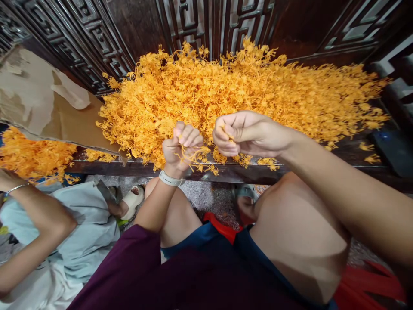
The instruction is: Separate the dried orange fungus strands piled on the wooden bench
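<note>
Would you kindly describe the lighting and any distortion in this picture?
Head view: wide-angle stretch towards the edges, swelling the right forearm; highlights on the dark carved wood; a shadow across the right thigh; the purple shirt sunk in darkness, little detail showing.

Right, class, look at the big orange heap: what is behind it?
Behind the orange heap stand dark wooden panels, some with openwork lattice. Their lower parts are covered by the heap, so what is there cannot be seen.
</note>
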A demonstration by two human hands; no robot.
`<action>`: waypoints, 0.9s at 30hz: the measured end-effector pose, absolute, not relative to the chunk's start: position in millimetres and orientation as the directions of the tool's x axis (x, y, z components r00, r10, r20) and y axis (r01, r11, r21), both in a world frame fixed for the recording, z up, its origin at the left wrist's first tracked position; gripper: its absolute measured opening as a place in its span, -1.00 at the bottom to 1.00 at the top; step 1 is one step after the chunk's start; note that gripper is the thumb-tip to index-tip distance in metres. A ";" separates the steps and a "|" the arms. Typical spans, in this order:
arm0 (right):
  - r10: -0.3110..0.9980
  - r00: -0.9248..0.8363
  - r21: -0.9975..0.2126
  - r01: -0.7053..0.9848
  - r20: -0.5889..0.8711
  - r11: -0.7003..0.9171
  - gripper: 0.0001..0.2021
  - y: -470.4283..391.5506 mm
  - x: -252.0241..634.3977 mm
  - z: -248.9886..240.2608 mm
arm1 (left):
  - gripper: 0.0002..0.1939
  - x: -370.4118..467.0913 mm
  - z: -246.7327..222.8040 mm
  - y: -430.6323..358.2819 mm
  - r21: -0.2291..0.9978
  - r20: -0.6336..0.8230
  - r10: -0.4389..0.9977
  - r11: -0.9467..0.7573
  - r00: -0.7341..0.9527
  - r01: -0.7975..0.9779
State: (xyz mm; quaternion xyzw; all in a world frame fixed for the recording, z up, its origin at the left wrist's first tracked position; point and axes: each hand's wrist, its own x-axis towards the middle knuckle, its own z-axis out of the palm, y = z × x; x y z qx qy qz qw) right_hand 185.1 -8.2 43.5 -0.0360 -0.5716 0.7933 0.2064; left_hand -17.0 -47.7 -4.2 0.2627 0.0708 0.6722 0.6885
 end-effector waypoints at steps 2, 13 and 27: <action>0.401 -0.903 -0.947 -0.252 0.156 -0.198 -0.67 -8.9 188.5 46.0 | -0.77 -28.3 2.9 -43.4 0.473 0.265 0.963 -0.093 0.041 -0.876; 0.968 -0.233 -0.906 -0.384 -0.092 -0.179 -0.50 11.4 212.6 73.9 | -0.66 -38.7 -10.9 -16.7 0.857 0.070 0.997 -0.078 -0.036 -0.509; 0.868 -0.484 -0.982 0.081 0.109 0.168 -0.61 13.6 197.3 38.4 | -0.59 -15.7 -24.5 -30.6 0.937 0.350 0.937 -0.350 -0.017 0.018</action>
